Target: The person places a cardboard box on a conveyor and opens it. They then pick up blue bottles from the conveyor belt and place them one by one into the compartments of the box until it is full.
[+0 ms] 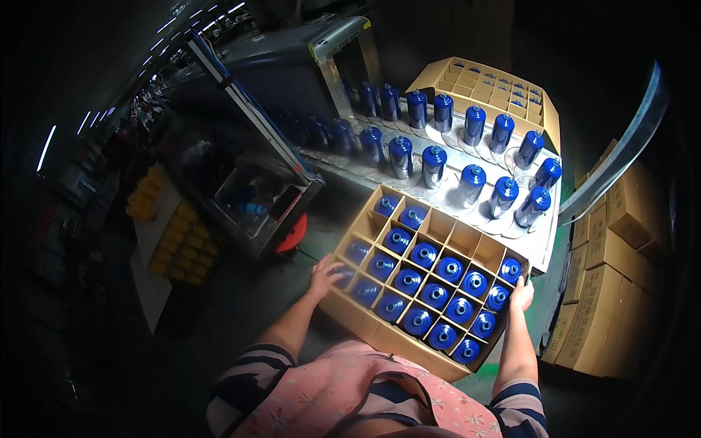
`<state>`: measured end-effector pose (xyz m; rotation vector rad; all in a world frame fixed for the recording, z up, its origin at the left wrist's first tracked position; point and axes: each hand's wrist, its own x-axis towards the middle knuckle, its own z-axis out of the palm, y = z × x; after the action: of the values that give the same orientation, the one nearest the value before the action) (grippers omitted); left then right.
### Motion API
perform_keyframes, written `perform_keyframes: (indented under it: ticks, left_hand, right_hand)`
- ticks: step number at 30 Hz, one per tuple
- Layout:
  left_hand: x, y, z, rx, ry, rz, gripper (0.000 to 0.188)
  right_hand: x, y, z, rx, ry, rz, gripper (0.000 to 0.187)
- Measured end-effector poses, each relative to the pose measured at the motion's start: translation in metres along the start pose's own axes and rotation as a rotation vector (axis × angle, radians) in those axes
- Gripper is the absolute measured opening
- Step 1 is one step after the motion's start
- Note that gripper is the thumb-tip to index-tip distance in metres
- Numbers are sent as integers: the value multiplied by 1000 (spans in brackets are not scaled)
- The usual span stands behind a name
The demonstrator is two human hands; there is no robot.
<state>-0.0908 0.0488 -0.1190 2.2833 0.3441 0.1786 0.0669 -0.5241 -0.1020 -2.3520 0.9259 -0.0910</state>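
I hold an open cardboard carton (pixel 380 333) by its two sides in front of my body. Thin dividers split it into cells, and most cells have a glossy blue bottle (pixel 435 295) standing in them, narrow neck up. Several cells along the far side show no bottle. My left hand (pixel 326 278) grips the left wall, and my right hand (pixel 522 294) grips the right one near the far corner. The carton's far edge lies close to a lit conveyor (pixel 453 196), where rows of blue bottles with shiny, silvery lower sides (pixel 434 166) stand upright on round bases.
Behind the conveyor sits another divided carton (pixel 546 130) with small blue tops in some cells. Closed brown boxes (pixel 602 314) are stacked at the right. A curved clear strip (pixel 628 157) arches over the conveyor's right end. A metal post (pixel 252 109) and a red stool (pixel 293 235) are leftward.
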Motion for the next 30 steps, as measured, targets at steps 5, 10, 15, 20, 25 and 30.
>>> perform_keyframes:
  ticks: [5,10,15,20,25,30]
  left_hand:
    - [-10,4,-1,54,-31,-21,42]
    - [-24,4,-2,87,-119,-87,41]
    - [-9,-2,-8,51,-106,69,45]
    - [15,-10,-19,20,-258,72,50]
    - [46,-9,-32,12,-335,139,50]
    - [61,-2,-41,23,-424,110,46]
  right_hand:
    - [-7,1,-12,-9,18,17,46]
    - [-16,7,-26,-94,49,63,47]
    - [-12,-3,-21,0,18,-18,43]
    - [-13,-7,-12,-134,92,89,45]
    - [-8,-16,0,-174,94,106,46]
    - [-9,-20,8,-187,82,144,50]
